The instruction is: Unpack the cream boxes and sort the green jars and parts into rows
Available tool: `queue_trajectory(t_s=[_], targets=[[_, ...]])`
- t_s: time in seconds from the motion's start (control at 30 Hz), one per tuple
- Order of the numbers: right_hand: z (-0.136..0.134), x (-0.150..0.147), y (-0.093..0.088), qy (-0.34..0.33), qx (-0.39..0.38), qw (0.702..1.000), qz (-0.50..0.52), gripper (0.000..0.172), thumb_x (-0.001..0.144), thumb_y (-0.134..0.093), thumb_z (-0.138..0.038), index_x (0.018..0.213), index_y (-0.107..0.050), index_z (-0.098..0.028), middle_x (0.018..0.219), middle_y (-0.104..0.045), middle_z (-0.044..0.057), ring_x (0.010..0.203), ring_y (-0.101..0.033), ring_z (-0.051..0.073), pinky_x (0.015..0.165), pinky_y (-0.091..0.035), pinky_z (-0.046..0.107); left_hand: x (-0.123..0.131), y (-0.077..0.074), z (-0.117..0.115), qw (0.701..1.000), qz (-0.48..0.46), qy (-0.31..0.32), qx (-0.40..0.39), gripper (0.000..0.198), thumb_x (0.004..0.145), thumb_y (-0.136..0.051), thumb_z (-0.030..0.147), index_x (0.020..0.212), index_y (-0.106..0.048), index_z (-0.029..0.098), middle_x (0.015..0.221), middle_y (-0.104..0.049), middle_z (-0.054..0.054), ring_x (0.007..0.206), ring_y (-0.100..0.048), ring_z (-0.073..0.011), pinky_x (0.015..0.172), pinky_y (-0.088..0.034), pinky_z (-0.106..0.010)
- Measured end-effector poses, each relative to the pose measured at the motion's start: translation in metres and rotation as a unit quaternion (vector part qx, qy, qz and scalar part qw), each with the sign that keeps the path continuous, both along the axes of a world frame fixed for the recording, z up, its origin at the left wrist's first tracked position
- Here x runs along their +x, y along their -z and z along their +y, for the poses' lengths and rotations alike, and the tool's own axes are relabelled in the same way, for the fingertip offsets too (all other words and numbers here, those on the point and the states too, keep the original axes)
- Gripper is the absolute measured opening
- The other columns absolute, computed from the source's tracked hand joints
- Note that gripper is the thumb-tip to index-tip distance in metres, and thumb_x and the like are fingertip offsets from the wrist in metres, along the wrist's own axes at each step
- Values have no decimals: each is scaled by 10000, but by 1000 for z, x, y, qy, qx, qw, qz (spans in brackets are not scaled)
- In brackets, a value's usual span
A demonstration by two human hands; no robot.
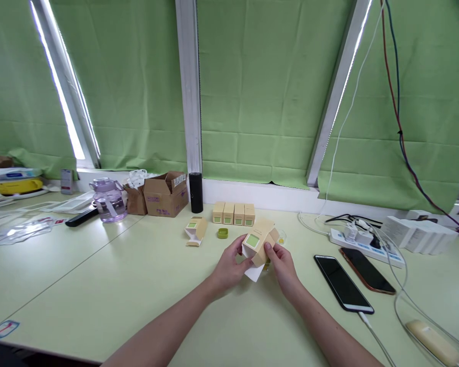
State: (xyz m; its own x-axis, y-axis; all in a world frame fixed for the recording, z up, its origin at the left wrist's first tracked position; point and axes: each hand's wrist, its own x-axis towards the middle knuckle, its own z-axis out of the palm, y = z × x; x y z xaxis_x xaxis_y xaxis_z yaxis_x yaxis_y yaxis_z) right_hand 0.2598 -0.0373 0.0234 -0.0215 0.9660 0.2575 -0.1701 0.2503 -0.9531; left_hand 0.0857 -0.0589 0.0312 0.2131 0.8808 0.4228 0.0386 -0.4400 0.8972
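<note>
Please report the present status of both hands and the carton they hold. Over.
Left hand, right hand: both gripping held carton. Carton tilted, white flap sticking out at near end. Green case, second open carton: apart from both hands.

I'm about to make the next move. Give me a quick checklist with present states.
1. Left hand on the tan box: ok.
2. Right hand on the same box: ok.
3. Held box fully closed: not ok, a white flap sticks out below.
4. Green case apart from both hands: ok, on the table.
5. Held box's contents: cannot tell, inside hidden.
</note>
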Motion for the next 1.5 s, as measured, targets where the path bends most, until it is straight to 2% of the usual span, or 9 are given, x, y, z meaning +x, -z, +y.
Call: queue_trajectory(t_s=[0.17,0.47,0.6,0.73,1.0,1.07,1.17,1.33,1.5], targets=[[-2,0,-2,-37,-54,997,42,651,643,-815,-740,949,-807,-165,882,-802,107,752,-709,250,687,-571,330,-3,2,5,990,-111,74,-51,526,896,-698,487,1325,-612,195,1291,-674,-128,1162,-618,-300,963,-481,-383],[2,1,3,-29,-60,996,53,637,625,-851,-697,962,-808,-158,965,-811,135,828,-743,284,729,-592,362,-10,3,10,951,-225,139,-161,517,798,-756,276,1296,-636,205,1214,-705,-89,1066,-627,-246,919,-426,-327],[1,1,1,-25,-68,996,53,639,602,-859,-698,932,-804,-154,915,-811,137,811,-748,299,723,-605,388,-9,1,11,931,-266,167,-187,531,758,-737,191,1281,-643,181,1214,-700,-109,1045,-635,-250,896,-437,-331],[0,1,1,-17,-61,997,51,616,605,-862,-684,906,-796,-151,885,-809,137,786,-747,304,717,-611,413,-8,-2,11,920,-267,190,-217,562,702,-686,141,1261,-655,184,1220,-698,-115,1063,-639,-262,905,-456,-353],[-1,1,0,-3,-56,998,30,598,608,-845,-707,829,-773,-156,812,-796,120,714,-727,279,660,-579,378,-11,-2,11,926,-237,201,-215,567,691,-708,188,1255,-650,193,1210,-707,-124,1040,-657,-264,877,-480,-361],[-1,1,0,1,-53,998,31,596,606,-848,-703,822,-773,-154,791,-791,115,708,-721,274,653,-575,374,-10,-3,9,935,-220,192,-203,545,721,-768,254,1249,-651,191,1200,-715,-124,1030,-667,-260,866,-479,-346],[-1,1,1,5,-46,998,41,576,612,-857,-682,835,-782,-156,819,-797,111,711,-717,265,664,-576,373,-8,-4,8,955,-183,138,-186,520,772,-822,399,1216,-658,184,1127,-739,-115,1001,-681,-246,861,-477,-326],[-2,0,1,2,-32,999,37,600,610,-851,-698,854,-797,-153,831,-799,120,746,-729,290,680,-592,402,-7,3,14,976,-140,40,-162,474,759,-836,543,976,-703,143,942,-753,-89,854,-680,-212,814,-479,-313],[-5,-2,-2,-12,-32,999,24,632,596,-842,-727,865,-793,-157,815,-796,122,779,-741,315,665,-603,409,-12,9,21,977,-142,25,-158,468,704,-872,549,786,-666,137,774,-720,-51,713,-641,-172,709,-454,-282]])
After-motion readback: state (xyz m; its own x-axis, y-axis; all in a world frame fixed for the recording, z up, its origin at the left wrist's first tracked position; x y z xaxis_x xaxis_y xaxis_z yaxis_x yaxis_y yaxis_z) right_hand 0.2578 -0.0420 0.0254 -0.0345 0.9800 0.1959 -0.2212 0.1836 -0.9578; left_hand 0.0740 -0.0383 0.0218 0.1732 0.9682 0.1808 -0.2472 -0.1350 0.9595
